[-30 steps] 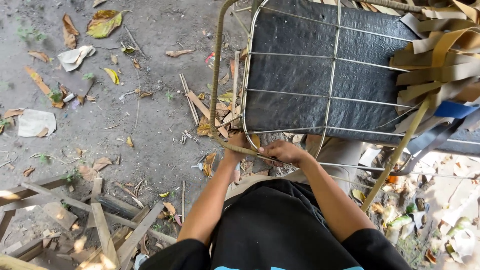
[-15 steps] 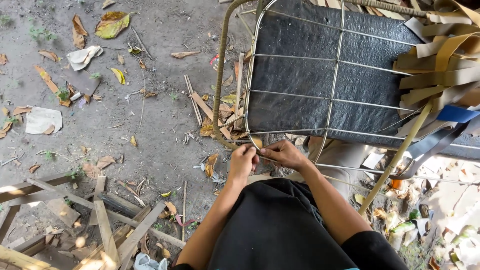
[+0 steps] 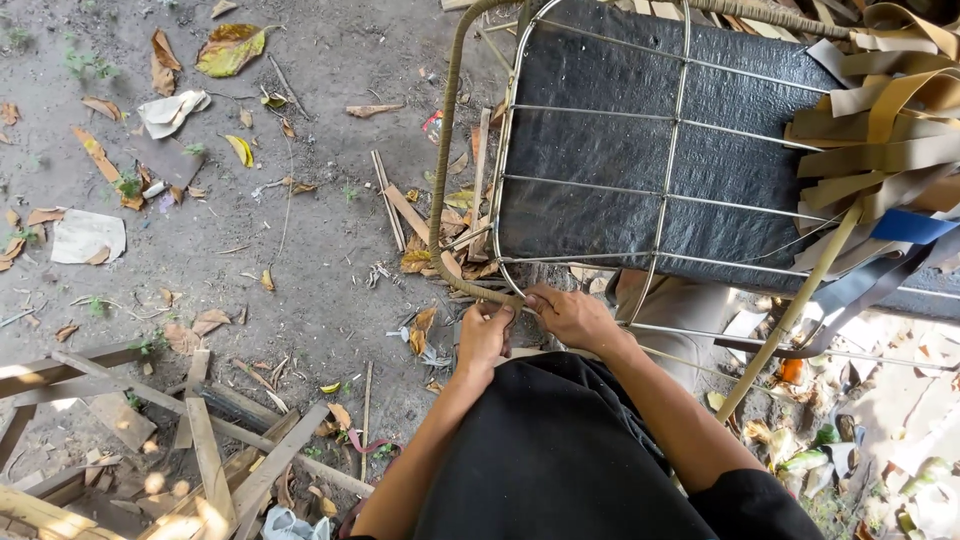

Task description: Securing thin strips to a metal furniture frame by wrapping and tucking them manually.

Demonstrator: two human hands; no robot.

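A metal wire chair frame (image 3: pixel 672 160) lies over a black textured sheet (image 3: pixel 620 140) in front of me. Its left rim (image 3: pixel 441 170) is wrapped in tan rattan strip. My left hand (image 3: pixel 483 335) and my right hand (image 3: pixel 572 316) meet at the frame's near left corner. Both pinch the wrapped rim and the rattan strip there, fingers closed on it. Loose tan strips (image 3: pixel 880 130) hang bundled at the right side of the frame. My black-clothed lap (image 3: pixel 560 450) fills the bottom centre.
Dirt ground with dry leaves (image 3: pixel 230 48), paper scraps (image 3: pixel 88 238) and cut rattan offcuts (image 3: pixel 400 205) spreads to the left. Broken wooden slats (image 3: pixel 200 440) lie at bottom left. Litter and a blue strip (image 3: pixel 905 226) sit at right.
The view has tilted so the frame sits slightly higher and right. My hands have drawn closer together at the frame's near corner, my left hand rising to the rim.
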